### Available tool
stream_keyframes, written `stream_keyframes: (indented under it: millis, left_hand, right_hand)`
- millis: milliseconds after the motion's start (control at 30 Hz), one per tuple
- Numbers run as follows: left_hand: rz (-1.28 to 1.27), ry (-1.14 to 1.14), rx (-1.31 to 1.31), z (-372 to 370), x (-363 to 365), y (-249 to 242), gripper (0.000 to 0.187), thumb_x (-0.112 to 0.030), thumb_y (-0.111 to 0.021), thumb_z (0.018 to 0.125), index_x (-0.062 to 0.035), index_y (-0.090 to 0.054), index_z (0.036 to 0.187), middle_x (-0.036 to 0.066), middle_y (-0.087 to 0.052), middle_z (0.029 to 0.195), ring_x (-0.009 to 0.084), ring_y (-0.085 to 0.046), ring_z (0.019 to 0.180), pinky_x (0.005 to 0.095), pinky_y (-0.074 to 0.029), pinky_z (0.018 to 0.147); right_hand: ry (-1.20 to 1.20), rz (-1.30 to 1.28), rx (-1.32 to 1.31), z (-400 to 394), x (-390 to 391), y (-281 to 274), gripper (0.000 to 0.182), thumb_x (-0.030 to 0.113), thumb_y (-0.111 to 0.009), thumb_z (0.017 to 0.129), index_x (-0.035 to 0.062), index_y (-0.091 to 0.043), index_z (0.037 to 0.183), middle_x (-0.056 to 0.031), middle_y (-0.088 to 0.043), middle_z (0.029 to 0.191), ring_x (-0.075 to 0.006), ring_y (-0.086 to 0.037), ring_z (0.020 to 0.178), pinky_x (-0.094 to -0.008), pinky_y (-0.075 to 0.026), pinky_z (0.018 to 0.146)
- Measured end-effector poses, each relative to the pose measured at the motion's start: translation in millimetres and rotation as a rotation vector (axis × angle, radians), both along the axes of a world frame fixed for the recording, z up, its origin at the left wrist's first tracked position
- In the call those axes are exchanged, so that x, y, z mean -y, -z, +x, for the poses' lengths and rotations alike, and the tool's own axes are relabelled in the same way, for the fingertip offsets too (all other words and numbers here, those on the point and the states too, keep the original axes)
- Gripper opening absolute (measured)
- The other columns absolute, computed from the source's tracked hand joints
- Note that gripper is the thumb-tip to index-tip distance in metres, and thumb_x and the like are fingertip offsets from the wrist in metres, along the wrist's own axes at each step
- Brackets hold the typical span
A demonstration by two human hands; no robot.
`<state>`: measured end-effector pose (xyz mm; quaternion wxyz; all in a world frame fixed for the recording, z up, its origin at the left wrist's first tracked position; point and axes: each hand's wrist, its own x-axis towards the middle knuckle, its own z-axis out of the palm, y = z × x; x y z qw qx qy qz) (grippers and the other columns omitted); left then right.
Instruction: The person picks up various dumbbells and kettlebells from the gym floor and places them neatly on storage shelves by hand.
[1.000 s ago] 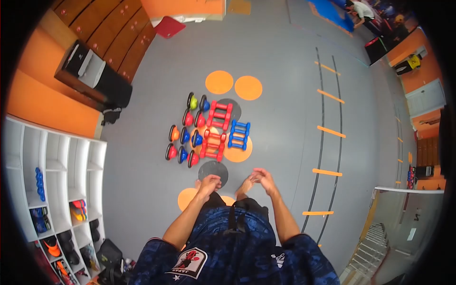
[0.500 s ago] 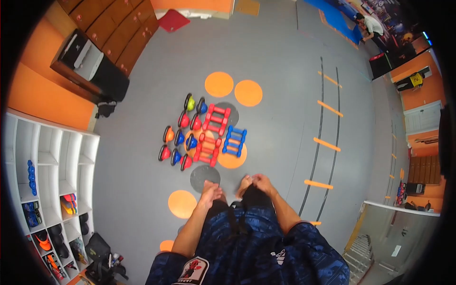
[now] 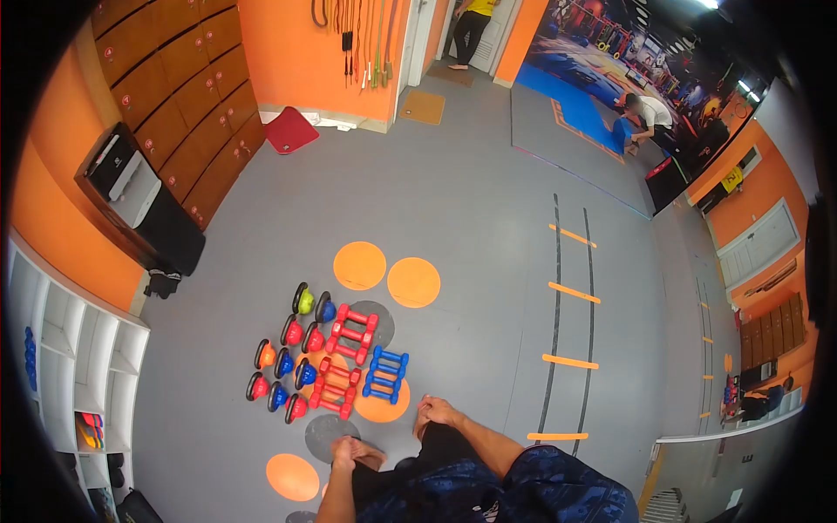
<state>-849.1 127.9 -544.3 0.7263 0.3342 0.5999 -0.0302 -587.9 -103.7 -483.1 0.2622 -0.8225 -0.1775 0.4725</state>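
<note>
My left hand (image 3: 347,450) is low in the view, above my foot and beside a dark grey floor disc (image 3: 330,438); its fingers look curled, and what they hold, if anything, is hidden. To its right my right hand (image 3: 435,410) is near my other foot, fingers drawn together, with no object visible in them. Ahead of my hands on the grey floor stand several kettlebells (image 3: 292,330) in red, blue, orange and green. Red dumbbells (image 3: 351,333) and blue dumbbells (image 3: 386,376) lie in rows to their right, partly over orange discs (image 3: 382,410).
An agility ladder (image 3: 571,360) lies at the right. White shelves (image 3: 91,375) and a black-fronted cabinet (image 3: 148,205) stand at the left. One person (image 3: 647,113) bends over a blue mat (image 3: 584,109); another person (image 3: 472,30) stands at a doorway. A mirror lines the right.
The view has tilted upward, bringing the doorway and hanging ropes into sight. Weights and discs now appear lower and further left. Both my hands appear lower in the view, their fingers more drawn in.
</note>
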Motion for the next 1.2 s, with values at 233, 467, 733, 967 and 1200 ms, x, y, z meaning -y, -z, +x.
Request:
stream_keyframes:
  millis: [233,467,733,967,1200]
  left_hand:
    - [-0.066,-0.076,-0.063,68,37,141,0.010,-0.012,-0.057,0.088,-0.0061,-0.057,0.095,0.008,-0.063,0.078,0.0200,-0.062,0.059,0.0354,-0.054,0.049]
    - [-0.231,-0.112,0.087,99,48,388,0.013,-0.023,-0.062,0.085,-0.0129,-0.053,0.085,0.000,-0.051,0.066,0.0153,-0.050,0.050,0.0293,-0.045,0.043]
    - [0.327,-0.299,-0.054,173,76,493,0.034,-0.025,-0.064,0.087,-0.0008,-0.055,0.109,0.014,-0.062,0.111,0.0235,-0.065,0.090,0.0368,-0.055,0.070]
    - [0.384,-0.345,0.429,199,85,484,0.050,-0.029,-0.061,0.092,0.0027,-0.051,0.129,0.017,-0.057,0.127,0.0295,-0.062,0.108,0.0404,-0.052,0.094]
    - [-0.331,-0.516,0.379,178,71,532,0.024,-0.022,-0.059,0.085,-0.0090,-0.062,0.105,0.008,-0.065,0.102,0.0253,-0.064,0.093,0.0388,-0.054,0.085]
  right_hand:
    - [0.079,0.065,-0.039,46,-31,149,0.035,0.023,-0.060,0.083,0.0071,-0.066,0.114,-0.0122,-0.070,0.098,-0.0246,-0.066,0.095,-0.0348,-0.052,0.087]
    - [-0.210,0.020,0.105,26,-93,374,0.037,0.020,-0.057,0.084,0.0055,-0.063,0.118,-0.0189,-0.064,0.118,-0.0340,-0.059,0.113,-0.0411,-0.046,0.098]
    - [-0.234,0.239,0.315,21,-131,498,0.045,0.020,-0.056,0.086,-0.0002,-0.054,0.125,-0.0250,-0.054,0.131,-0.0406,-0.055,0.119,-0.0445,-0.041,0.104]
    - [-0.244,0.206,0.302,23,-134,529,0.046,0.029,-0.059,0.085,0.0005,-0.057,0.121,-0.0252,-0.059,0.124,-0.0382,-0.059,0.114,-0.0442,-0.045,0.099]
    - [-0.265,0.114,0.261,13,-128,528,0.048,0.032,-0.059,0.084,0.0006,-0.058,0.120,-0.0251,-0.060,0.122,-0.0381,-0.060,0.112,-0.0441,-0.046,0.098]
